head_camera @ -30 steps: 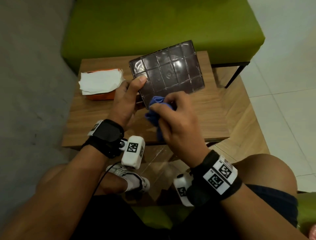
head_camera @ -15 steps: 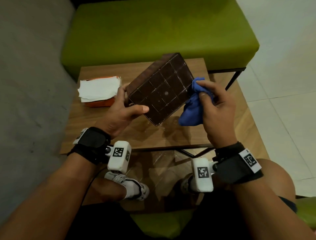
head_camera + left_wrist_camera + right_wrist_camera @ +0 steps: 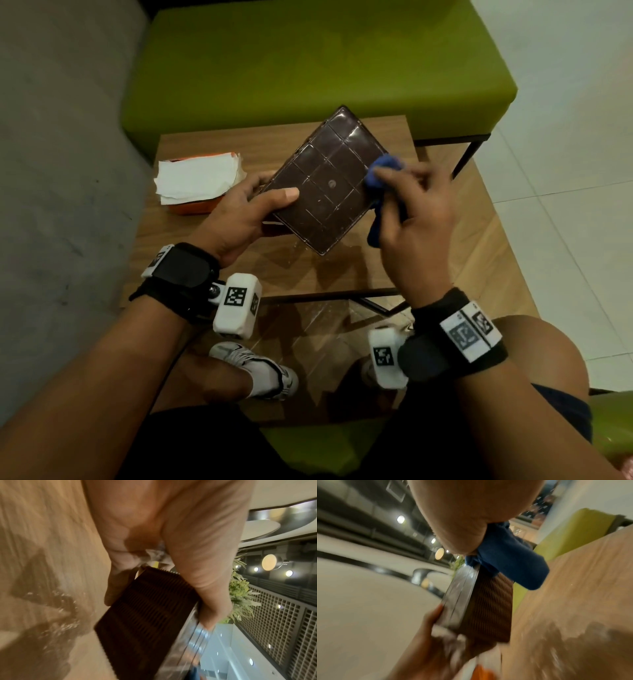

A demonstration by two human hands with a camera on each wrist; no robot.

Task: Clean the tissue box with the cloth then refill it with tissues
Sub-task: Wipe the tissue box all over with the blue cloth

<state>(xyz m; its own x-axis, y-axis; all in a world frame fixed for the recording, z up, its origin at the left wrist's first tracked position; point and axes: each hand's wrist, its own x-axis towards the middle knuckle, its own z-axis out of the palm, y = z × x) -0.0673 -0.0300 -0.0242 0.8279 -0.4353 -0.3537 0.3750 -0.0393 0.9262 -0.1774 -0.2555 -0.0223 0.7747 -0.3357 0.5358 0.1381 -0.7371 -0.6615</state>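
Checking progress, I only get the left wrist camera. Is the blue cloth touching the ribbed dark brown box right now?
Observer: Yes. The right hand presses the crumpled blue cloth on the glossy dark brown tissue box, near its right edge.
Operator: Which face?
Observer: The shiny one with a grid of squares, facing up.
Operator: And the refill?
Observer: A stack of white tissues lies on an orange pack on the wooden table, left of the box.

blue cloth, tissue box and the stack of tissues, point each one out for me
blue cloth (image 3: pixel 383 171), head view, on the bunched upper part by the right hand's fingers.
tissue box (image 3: pixel 325 192), head view, on the middle of its glossy gridded face.
stack of tissues (image 3: pixel 197 178), head view, on the top white sheet.
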